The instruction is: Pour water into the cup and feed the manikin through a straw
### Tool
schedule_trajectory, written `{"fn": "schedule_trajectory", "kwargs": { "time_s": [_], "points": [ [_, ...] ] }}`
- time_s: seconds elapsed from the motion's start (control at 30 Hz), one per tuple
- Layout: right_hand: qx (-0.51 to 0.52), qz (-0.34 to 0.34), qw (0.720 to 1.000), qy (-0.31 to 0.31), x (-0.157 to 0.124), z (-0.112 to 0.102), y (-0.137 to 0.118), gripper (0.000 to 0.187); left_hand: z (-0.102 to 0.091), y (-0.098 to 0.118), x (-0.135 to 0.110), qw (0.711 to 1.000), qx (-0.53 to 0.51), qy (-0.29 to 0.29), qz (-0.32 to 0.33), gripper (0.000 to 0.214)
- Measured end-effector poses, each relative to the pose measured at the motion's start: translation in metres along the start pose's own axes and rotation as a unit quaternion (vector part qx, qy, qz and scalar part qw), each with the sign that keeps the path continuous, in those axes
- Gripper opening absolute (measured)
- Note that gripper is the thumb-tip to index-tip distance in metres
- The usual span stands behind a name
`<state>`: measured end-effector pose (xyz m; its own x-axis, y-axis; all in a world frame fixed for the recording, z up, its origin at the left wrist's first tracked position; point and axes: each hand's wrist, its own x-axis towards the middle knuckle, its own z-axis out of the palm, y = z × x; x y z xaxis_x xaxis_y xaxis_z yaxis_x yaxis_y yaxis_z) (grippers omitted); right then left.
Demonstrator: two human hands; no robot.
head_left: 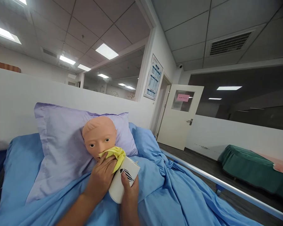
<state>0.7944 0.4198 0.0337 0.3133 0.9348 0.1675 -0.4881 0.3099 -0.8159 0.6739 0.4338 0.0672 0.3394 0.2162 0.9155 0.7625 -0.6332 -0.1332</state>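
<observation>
A bald manikin head (99,130) lies face up on a lilac pillow (61,147). My left hand (102,174) is closed on a yellow cloth (118,153) and presses it against the manikin's mouth and chin. Close beside that, my right hand (130,188) grips a white cup (116,188) with a black striped leaf-like or fish-like print, its thumb lying across the print. The cup is tilted, near the manikin's chin. A small pale tip shows at the cup's upper edge; I cannot tell what it is. The cup's inside is hidden.
Blue bedding (155,188) covers the bed, and a pale blue side rail (226,185) runs along the right. Behind the pillow is a white partition (21,103). A door (176,125) stands ajar beyond, with a green-covered bed or table (247,169) at far right.
</observation>
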Motion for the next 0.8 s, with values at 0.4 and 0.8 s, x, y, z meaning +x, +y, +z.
{"fn": "schedule_trajectory", "kwargs": {
  "time_s": [0.4,0.8],
  "points": [
    [-0.025,0.029,0.999,-0.017,-0.011,0.001,-0.012,0.068,-0.026,0.021,-0.023,0.976,-0.029,0.081,-0.200,0.044],
    [0.032,0.010,0.999,0.000,-0.005,-0.002,-0.008,0.072,-0.009,-0.006,0.013,0.988,0.107,-0.089,0.070,0.041]
  ]
}}
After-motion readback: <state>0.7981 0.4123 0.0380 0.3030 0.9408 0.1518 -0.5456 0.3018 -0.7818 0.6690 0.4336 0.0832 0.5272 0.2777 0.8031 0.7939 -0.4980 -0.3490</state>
